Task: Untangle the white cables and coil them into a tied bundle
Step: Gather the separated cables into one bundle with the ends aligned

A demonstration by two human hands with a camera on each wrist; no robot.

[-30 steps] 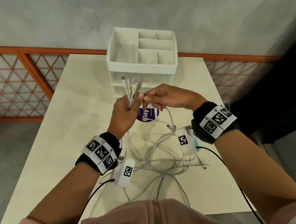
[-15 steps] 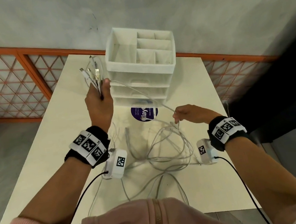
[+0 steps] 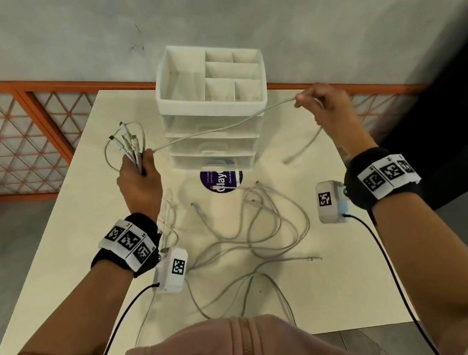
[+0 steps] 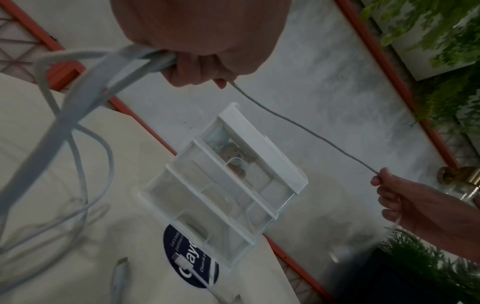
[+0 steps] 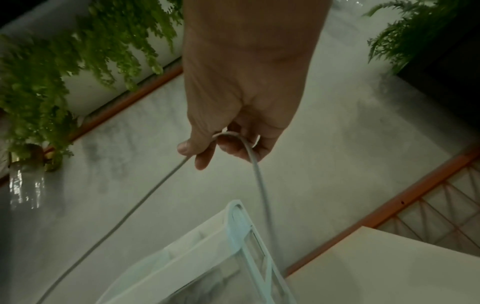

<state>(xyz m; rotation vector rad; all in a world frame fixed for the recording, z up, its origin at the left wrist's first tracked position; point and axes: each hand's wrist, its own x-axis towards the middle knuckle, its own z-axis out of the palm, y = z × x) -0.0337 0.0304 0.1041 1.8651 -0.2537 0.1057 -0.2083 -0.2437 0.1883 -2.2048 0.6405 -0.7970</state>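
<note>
The table [image 3: 350, 281] is cut off below by the person's pink top. The drawer organizer [image 3: 213, 113] hides part of a round sticker. Loose white cables [image 3: 254, 235] sprawl on the table. The raised left hand [image 3: 138, 180] clenches a bunch of cable ends. The right hand [image 3: 325, 104], raised opposite, pinches one stretched cable [image 3: 218, 126] between thumb and forefinger.

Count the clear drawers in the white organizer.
3, stacked in the white organizer beneath its divided top: top drawer, middle drawer, and bottom drawer, just above the blue sticker. None appears hidden.
</note>
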